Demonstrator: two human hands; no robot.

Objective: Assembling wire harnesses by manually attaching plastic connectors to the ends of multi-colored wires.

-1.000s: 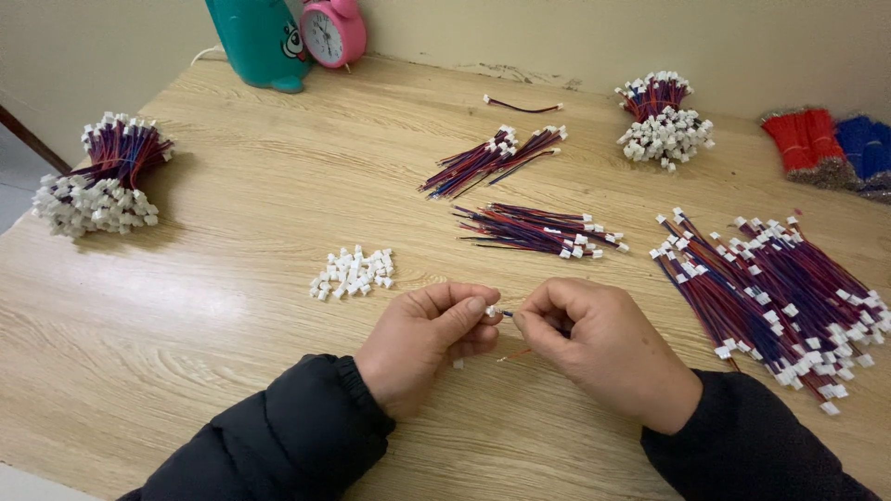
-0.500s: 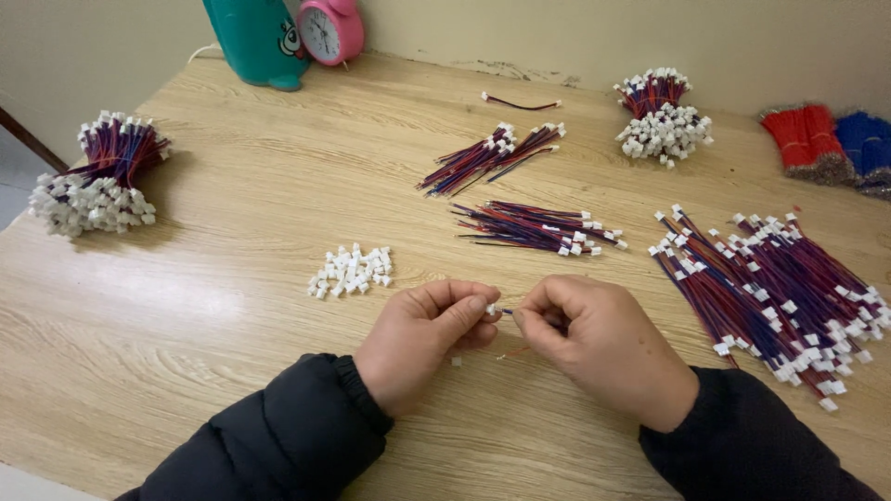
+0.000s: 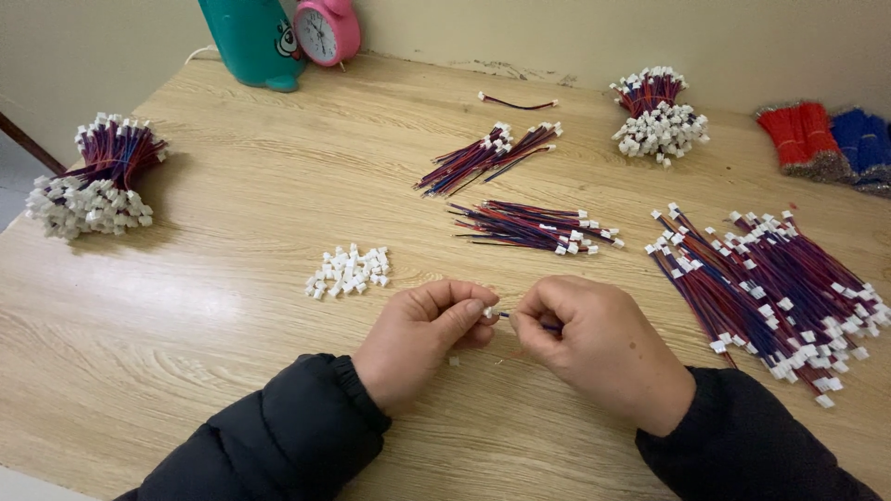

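Observation:
My left hand (image 3: pixel 429 336) pinches a small white plastic connector (image 3: pixel 489 313) between thumb and forefinger. My right hand (image 3: pixel 594 341) pinches a thin red and blue wire (image 3: pixel 549 326) whose tip meets the connector. Both hands rest low over the wooden table (image 3: pixel 232 306), close together, near its front edge. A small pile of loose white connectors (image 3: pixel 348 271) lies just left of and beyond my left hand. One stray white connector (image 3: pixel 454 361) sits on the table under my hands.
Bundles of red and blue wires with white connectors lie around: a large heap (image 3: pixel 770 288) at right, two smaller bunches (image 3: pixel 534 227) (image 3: pixel 483 158) mid-table, bound bundles at far left (image 3: pixel 93 181) and back (image 3: pixel 654 116). A teal container (image 3: pixel 251 37) and pink clock (image 3: pixel 325 28) stand at the back.

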